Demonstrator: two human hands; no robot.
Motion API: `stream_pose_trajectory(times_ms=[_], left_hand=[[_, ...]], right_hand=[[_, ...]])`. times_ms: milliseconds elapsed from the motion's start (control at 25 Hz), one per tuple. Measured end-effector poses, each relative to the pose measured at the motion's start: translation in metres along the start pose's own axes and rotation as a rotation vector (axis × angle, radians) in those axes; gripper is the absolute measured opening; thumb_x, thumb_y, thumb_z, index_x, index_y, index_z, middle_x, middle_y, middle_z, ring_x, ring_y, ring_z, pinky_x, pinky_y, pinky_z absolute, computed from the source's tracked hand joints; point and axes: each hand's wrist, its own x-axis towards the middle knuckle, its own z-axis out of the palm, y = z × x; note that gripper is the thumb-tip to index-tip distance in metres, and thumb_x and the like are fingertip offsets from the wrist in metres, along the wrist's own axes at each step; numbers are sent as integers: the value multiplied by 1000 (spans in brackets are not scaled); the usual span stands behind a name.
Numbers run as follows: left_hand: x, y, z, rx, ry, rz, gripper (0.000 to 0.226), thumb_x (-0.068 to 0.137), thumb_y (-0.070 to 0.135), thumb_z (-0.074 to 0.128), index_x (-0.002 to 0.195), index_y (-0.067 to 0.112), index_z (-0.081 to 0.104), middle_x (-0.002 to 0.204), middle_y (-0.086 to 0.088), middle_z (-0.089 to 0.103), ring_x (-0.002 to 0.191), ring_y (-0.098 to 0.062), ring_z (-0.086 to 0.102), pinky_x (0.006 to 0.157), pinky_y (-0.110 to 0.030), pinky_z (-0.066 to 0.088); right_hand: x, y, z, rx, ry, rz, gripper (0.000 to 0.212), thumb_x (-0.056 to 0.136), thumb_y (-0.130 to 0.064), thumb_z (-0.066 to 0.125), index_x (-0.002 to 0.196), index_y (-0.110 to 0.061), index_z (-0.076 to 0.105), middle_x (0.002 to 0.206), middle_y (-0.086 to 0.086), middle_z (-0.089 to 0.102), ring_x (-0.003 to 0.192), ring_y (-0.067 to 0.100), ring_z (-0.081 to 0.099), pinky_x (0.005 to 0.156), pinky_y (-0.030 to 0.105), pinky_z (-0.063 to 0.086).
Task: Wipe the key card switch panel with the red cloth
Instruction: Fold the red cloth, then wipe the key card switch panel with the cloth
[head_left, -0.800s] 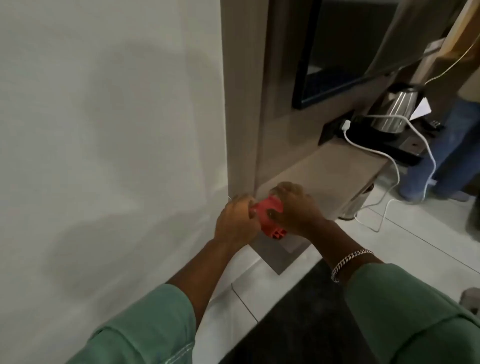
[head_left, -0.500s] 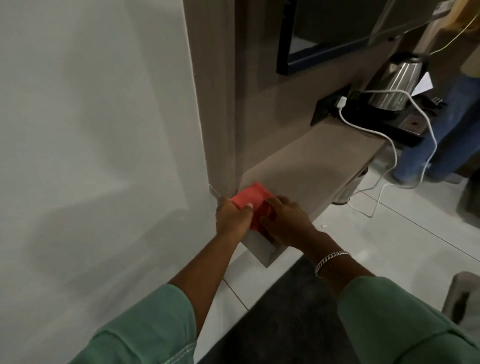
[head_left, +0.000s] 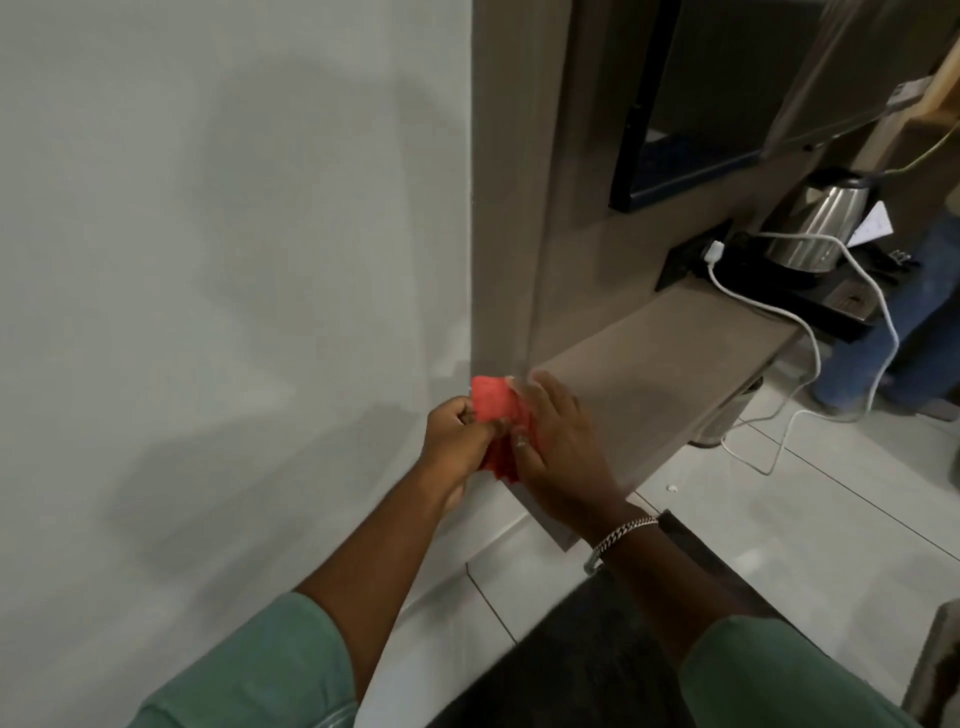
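— Both hands meet at the middle of the scene: our left hand (head_left: 457, 436) and our right hand (head_left: 558, 441) are closed together on the red cloth (head_left: 493, 408), which is bunched between them.

— How do we grip it?

— Our left fingers curl round its left edge, with the thumb pressing into the folds. Our right hand lies along its right side, fingers pointing away from us, thumb tucked against the fabric. One flat corner of the cloth sticks up above our knuckles.

— Where are we holding it?

— Just over the near left corner of the brown shelf (head_left: 675, 358), beside the wood panel (head_left: 506, 208) that runs up from it. To the left stands the pale wall (head_left: 208, 260).

— And the key card switch panel?

— We cannot make it out in this view.

— What sits further along the shelf?

— At its far right end a steel kettle (head_left: 815, 228) stands on a black tray (head_left: 831, 301). A white cable (head_left: 769, 312) runs from a plug at the dark socket plate, across the shelf and down to the tiled floor (head_left: 779, 519). On our right wrist is a silver bracelet (head_left: 621, 535), and both sleeves are green.
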Motion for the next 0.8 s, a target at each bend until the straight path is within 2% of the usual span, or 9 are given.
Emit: stream_pose_trajectory(times_ms=[80, 120, 200, 320, 440, 560, 680, 800], left_hand=[[-23, 30, -38, -68, -52, 40, 18, 88, 0, 65, 106, 1, 68, 93, -18, 72, 72, -24, 70, 56, -33, 61], [-37, 46, -63, -145, -90, 45, 19, 89, -1, 64, 108, 1, 68, 91, -17, 72, 70, -23, 71, 54, -30, 60], [-64, 76, -109, -274, -183, 54, 21, 93, 0, 59, 112, -1, 68, 91, -17, 73, 72, -23, 72, 59, -32, 61], [-120, 122, -190, -305, -273, 180, 22, 96, 5, 51, 108, 1, 70, 94, -15, 72, 83, -23, 69, 71, -31, 60], [-177, 165, -247, -205, -295, 341, 25, 96, 5, 49, 105, 4, 72, 88, -7, 73, 82, -18, 67, 71, -29, 59], [-251, 204, -312, 30, -85, 651, 26, 96, -3, 50, 106, 7, 72, 83, 2, 76, 75, -9, 71, 71, -22, 58], [-320, 230, -377, 193, 293, 1005, 25, 91, -2, 56, 108, 11, 70, 97, -5, 77, 93, -13, 74, 85, -22, 58], [-367, 233, -449, 319, 805, 1295, 26, 87, 5, 52, 100, 12, 72, 93, -1, 75, 83, -10, 71, 79, -22, 56]], right_hand=[[-1, -46, -2, -48, 69, -130, 50, 99, -39, 37, 147, -24, 41, 161, 7, 34, 146, 34, 32, 118, 52, 31], [0, -76, -4, -47, 117, -177, 48, 100, -41, 36, 145, -26, 44, 160, 6, 36, 146, 35, 33, 117, 54, 33], [-2, -131, -7, 12, 177, -208, 53, 96, -54, 33, 143, -32, 46, 160, 2, 36, 146, 33, 33, 114, 56, 37], [-16, -223, -11, 97, 152, -348, 67, 86, -67, 43, 147, -43, 32, 166, -3, 18, 152, 30, 18, 115, 56, 33], [-23, -293, -12, 251, 225, -528, 78, 79, -44, 67, 148, -40, 31, 167, 4, 13, 150, 33, 21, 115, 45, 36], [-37, -378, -11, 332, 364, -695, 81, 70, -27, 71, 145, -30, 41, 163, 15, 23, 146, 36, 32, 110, 39, 39], [-49, -457, -1, 365, 460, -840, 81, 70, -25, 73, 144, -27, 42, 161, 20, 27, 146, 38, 32, 115, 56, 38], [-61, -519, 16, 340, 482, -946, 80, 71, -29, 71, 145, -27, 41, 161, 21, 26, 149, 41, 27, 115, 61, 34]])
